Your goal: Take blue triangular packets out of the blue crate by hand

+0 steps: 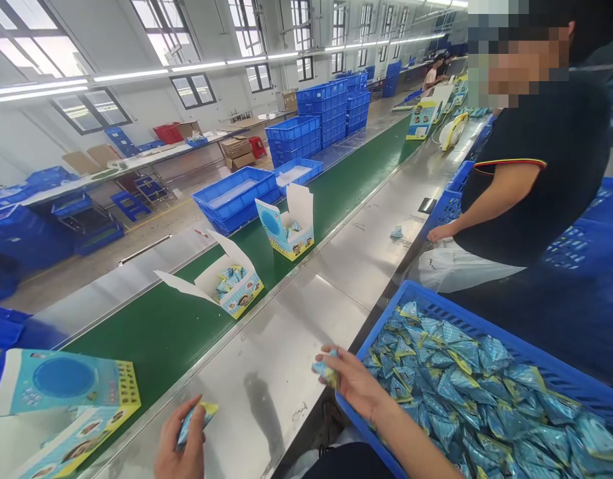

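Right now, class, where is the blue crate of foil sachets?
In the head view, the blue plastic crate sits at lower right, beside the steel worktop, with the person's right hand reaching over its near corner.

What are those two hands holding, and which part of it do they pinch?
The left hand pinches a small blue-and-yellow foil sachet by its lower end. The right hand holds a second blue-and-yellow foil sachet by its right edge.
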The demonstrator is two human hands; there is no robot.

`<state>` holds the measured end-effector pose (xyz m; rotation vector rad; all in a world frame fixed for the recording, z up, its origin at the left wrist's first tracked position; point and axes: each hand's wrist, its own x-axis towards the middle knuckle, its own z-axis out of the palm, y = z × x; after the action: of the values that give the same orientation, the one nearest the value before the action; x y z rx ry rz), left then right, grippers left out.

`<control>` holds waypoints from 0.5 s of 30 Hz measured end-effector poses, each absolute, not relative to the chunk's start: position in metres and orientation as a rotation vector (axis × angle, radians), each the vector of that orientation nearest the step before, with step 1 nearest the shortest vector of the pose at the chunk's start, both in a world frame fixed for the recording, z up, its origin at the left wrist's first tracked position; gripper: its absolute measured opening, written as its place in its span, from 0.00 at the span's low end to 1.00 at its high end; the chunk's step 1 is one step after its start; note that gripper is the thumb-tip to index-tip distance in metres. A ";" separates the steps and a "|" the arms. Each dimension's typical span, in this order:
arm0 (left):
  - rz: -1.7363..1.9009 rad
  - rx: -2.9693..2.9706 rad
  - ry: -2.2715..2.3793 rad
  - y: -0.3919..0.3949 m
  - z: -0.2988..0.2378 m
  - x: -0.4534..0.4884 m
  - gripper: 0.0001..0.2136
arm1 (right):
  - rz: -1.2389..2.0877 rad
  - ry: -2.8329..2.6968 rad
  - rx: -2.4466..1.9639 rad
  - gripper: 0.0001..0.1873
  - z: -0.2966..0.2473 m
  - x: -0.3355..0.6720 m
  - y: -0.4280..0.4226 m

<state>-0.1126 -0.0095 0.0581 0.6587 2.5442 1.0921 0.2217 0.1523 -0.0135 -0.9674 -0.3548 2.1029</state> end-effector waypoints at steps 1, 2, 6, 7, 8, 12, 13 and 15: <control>1.086 0.671 2.544 -0.012 0.056 -0.111 0.32 | 2.016 -0.330 -0.995 0.33 -0.011 0.230 0.165; 1.071 0.712 2.523 -0.015 0.055 -0.109 0.32 | 1.892 -0.281 -1.029 0.35 -0.008 0.237 0.177; 1.063 0.678 2.449 -0.022 0.054 -0.097 0.32 | 1.528 -0.280 -1.116 0.34 0.004 0.248 0.204; 1.063 0.642 2.440 -0.022 0.055 -0.093 0.31 | 1.626 -0.409 -1.113 0.33 0.007 0.245 0.203; 1.061 0.616 2.429 -0.022 0.057 -0.090 0.31 | 1.765 -0.567 -1.093 0.31 0.010 0.241 0.200; 1.029 0.603 2.402 -0.019 0.061 -0.082 0.32 | 1.828 -0.694 -1.028 0.29 0.016 0.219 0.187; 1.026 0.626 2.399 -0.019 0.061 -0.082 0.33 | 1.766 -0.646 -1.031 0.30 0.016 0.213 0.184; 1.022 0.681 2.380 -0.018 0.059 -0.084 0.34 | 1.860 -0.690 -0.994 0.33 0.016 0.202 0.180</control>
<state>-0.0842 -0.0182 0.0594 0.6812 2.3803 1.0216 0.2016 0.1798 0.0161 -0.9942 -0.6898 1.8597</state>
